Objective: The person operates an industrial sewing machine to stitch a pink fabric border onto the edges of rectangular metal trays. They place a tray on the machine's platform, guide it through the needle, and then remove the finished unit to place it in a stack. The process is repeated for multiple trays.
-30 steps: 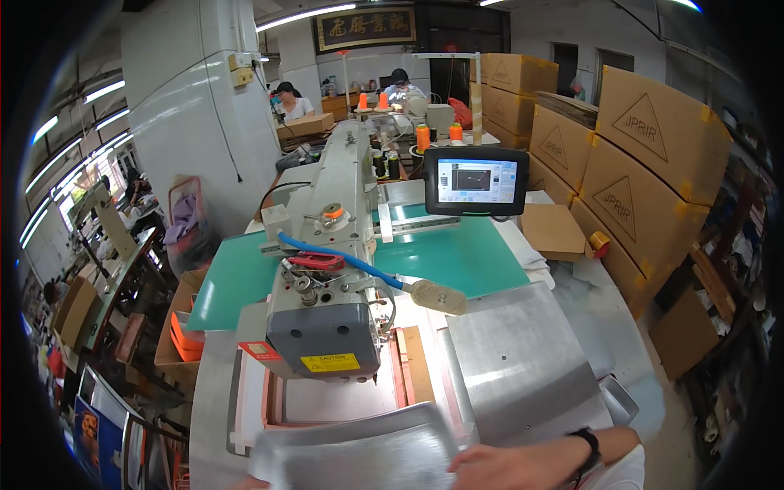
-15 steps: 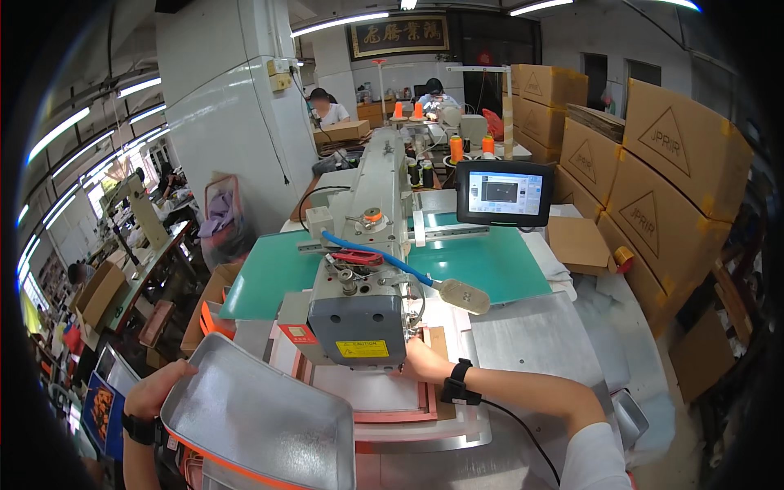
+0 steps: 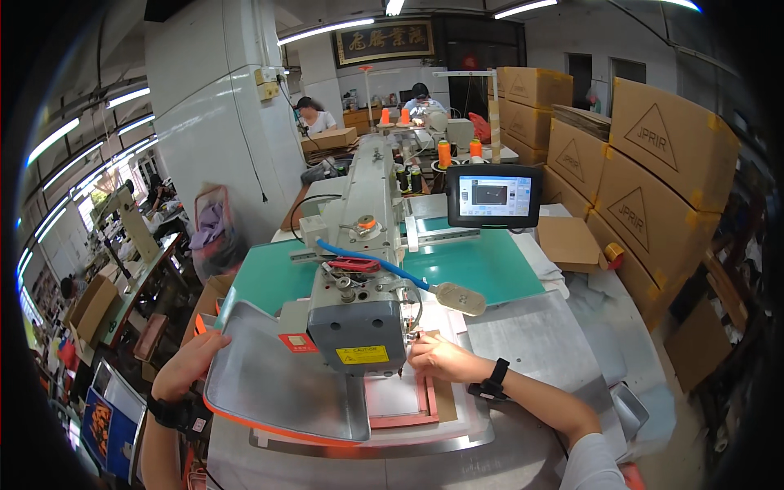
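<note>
So the big grey sewing machine (image 3: 359, 310) sits dead centre and pretty much blocks the view of the work under it. Left hand (image 3: 186, 365) is clamped on the left edge of a clear plastic flap (image 3: 278, 384) with an orange rim, tilted up just left of the machine head. Right hand (image 3: 441, 358) is just right of the machine head, fingers curled down onto a red frame (image 3: 400, 402) lying flat on the metal plate (image 3: 539, 343); can't tell if it's actually pinching anything.

Behind the machine there's a green table top (image 3: 482, 265) and a small screen (image 3: 493, 196) on a stand. A blue hose (image 3: 367, 257) runs across the machine to a pale oval lamp head (image 3: 460, 299), hanging right above the right hand.

Yellow rectangular warning sticker (image 3: 363, 354) on the machine's front face, small red square tag (image 3: 294, 341) left of it. Stacked brown cartons (image 3: 645, 171) with triangle marks wall off the right side. A framed dark sign (image 3: 385, 41) with gold characters hangs far behind. The plate's right edge has open room.
</note>
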Demonstrator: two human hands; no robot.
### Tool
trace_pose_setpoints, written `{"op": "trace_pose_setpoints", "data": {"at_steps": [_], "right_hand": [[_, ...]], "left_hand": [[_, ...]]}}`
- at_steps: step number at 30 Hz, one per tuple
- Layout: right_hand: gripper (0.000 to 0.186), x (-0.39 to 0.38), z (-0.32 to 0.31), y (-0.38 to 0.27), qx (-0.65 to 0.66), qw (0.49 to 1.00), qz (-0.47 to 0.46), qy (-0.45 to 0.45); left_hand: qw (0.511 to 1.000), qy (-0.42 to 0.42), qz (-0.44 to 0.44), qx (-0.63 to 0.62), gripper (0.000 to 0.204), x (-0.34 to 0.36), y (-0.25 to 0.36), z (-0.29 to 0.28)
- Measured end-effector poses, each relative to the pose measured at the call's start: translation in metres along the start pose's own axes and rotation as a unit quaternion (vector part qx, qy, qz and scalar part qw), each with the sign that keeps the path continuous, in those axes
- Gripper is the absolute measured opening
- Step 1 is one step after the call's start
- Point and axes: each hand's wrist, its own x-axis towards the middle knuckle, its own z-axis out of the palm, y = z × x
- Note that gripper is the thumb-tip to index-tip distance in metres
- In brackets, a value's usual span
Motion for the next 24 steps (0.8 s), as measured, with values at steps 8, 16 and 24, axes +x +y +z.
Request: {"op": "trace_pose_setpoints", "data": {"at_steps": [8,16,24], "right_hand": [[0.010,0.021,-0.002,-0.009,-0.005,0.996,-0.055,-0.063],[0.008,0.027,0.009,0.008,0.032,0.997,-0.028,-0.061],[0.013,0.027,0.010,0.005,0.049,0.992,-0.021,-0.111]], "left_hand": [[0.991,0.087,0.097,0.033,0.039,0.027,0.005,0.011],[0.996,0.060,0.055,0.037,0.047,0.027,0.038,0.031],[0.998,0.003,0.039,-0.044,0.049,0.036,0.044,0.039]]}}
